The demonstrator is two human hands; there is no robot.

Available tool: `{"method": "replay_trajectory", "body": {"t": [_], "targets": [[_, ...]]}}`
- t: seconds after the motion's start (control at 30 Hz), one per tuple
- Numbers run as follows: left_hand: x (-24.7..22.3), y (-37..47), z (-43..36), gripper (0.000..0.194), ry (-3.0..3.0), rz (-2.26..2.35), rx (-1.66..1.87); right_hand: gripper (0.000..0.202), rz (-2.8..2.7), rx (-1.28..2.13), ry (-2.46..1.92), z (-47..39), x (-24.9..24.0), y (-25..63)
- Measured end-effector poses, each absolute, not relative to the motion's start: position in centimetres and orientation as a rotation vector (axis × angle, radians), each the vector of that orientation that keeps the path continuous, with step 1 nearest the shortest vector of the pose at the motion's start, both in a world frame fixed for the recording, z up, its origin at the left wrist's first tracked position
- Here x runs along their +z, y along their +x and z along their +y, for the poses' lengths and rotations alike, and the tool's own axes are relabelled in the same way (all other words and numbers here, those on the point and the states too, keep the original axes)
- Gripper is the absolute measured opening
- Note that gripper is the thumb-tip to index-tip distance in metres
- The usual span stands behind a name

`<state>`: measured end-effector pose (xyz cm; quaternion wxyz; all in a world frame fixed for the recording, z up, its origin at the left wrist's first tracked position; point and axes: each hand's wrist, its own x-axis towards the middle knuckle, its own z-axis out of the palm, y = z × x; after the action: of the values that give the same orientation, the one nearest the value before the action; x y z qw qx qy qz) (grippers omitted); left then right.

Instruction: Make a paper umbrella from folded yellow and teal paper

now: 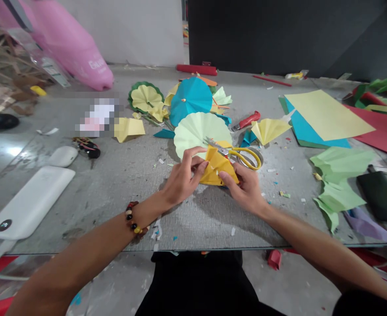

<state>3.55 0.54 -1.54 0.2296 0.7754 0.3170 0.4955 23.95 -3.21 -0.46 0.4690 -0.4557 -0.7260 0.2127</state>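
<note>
A piece of folded yellow paper [217,169] is held between my two hands above the grey table. My left hand [185,175] pinches its left side between thumb and fingers. On its right side, my right hand [244,184] presses with the thumb on top and the fingers behind. Just beyond the paper, yellow-handled scissors [246,153] lie with their blades over a pale green scalloped paper disc [198,129]. Behind that disc leans a blue pleated paper umbrella [193,98]. My fingers partly hide the yellow paper's edges.
A red-handled knife [250,119] and a yellow paper fan [269,130] lie to the right, before coloured sheets [328,114]. Crumpled green paper [341,175] sits near a black wallet-like object [382,195]. At left are a white power bank [31,202] and a pink bottle [71,44].
</note>
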Motion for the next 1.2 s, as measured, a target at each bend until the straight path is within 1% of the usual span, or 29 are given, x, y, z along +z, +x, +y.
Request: {"method": "replay_trajectory", "body": {"t": [0.03, 0.1, 0.2, 0.3, 0.43, 0.47, 0.53, 0.6, 0.67, 0.83, 0.93, 0.97, 1.0, 1.1, 1.2], "targets": [[-1.5, 3.5, 0.4, 0.029, 2.178, 0.833, 1.401, 0.038, -1.773, 0.515, -1.123, -3.2, -0.5, 24.0], [-1.3, 3.3, 0.2, 0.022, 2.305, 0.718, 1.449, 0.034, -1.764, 0.505, -1.123, -3.3, -0.4, 24.1], [-1.2, 3.1, -0.1, 0.018, 2.451, 0.556, 1.315, 0.026, -1.775, 0.493, -1.103, -3.4, -0.3, 24.3], [-1.4, 3.3, 0.0, 0.031, 2.483, 0.529, 1.283, 0.018, -1.785, 0.475, -1.069, -3.4, -0.1, 24.3], [-1.9, 3.6, 0.4, 0.036, 2.505, 0.603, 1.515, 0.023, -1.825, 0.39, -1.003, -3.4, 0.3, 24.0], [-2.0, 3.6, 0.4, 0.035, 2.506, 0.623, 1.557, 0.025, -1.837, 0.363, -0.989, -3.5, 0.4, 23.9], [-2.0, 3.5, 0.4, 0.026, 2.523, 0.638, 1.587, 0.026, -1.863, 0.315, -0.95, -3.6, 0.4, 23.8], [-1.9, 3.4, 0.3, 0.015, 2.557, 0.662, 1.557, 0.026, -1.884, 0.275, -0.908, -3.7, 0.3, 23.9], [-1.7, 3.3, 0.1, 0.008, 2.602, 0.697, 1.51, 0.026, -1.893, 0.247, -0.885, -3.7, 0.2, 23.9], [-1.1, 3.5, -0.1, 0.017, 2.6, 0.792, 1.44, 0.025, -1.808, 0.118, -0.855, -3.7, -0.5, 23.8], [-1.0, 3.6, 0.1, 0.017, 2.527, 0.781, 1.313, 0.022, -1.786, 0.13, -0.857, -3.8, -0.6, 23.5], [-1.0, 3.6, 0.2, 0.02, 2.493, 0.765, 1.255, 0.021, -1.793, 0.149, -0.867, -3.8, -0.6, 23.5], [-1.0, 3.6, 0.3, 0.023, 2.454, 0.749, 1.205, 0.025, -1.805, 0.162, -0.883, -3.9, -0.5, 23.4], [-1.2, 3.5, 0.4, 0.034, 2.346, 0.696, 1.146, 0.049, -1.863, 0.162, -0.926, -4.0, -0.2, 23.4], [-1.3, 3.4, 0.4, 0.035, 2.28, 0.655, 1.185, 0.058, -1.922, 0.168, -0.882, -4.0, 0.2, 23.5]]}}
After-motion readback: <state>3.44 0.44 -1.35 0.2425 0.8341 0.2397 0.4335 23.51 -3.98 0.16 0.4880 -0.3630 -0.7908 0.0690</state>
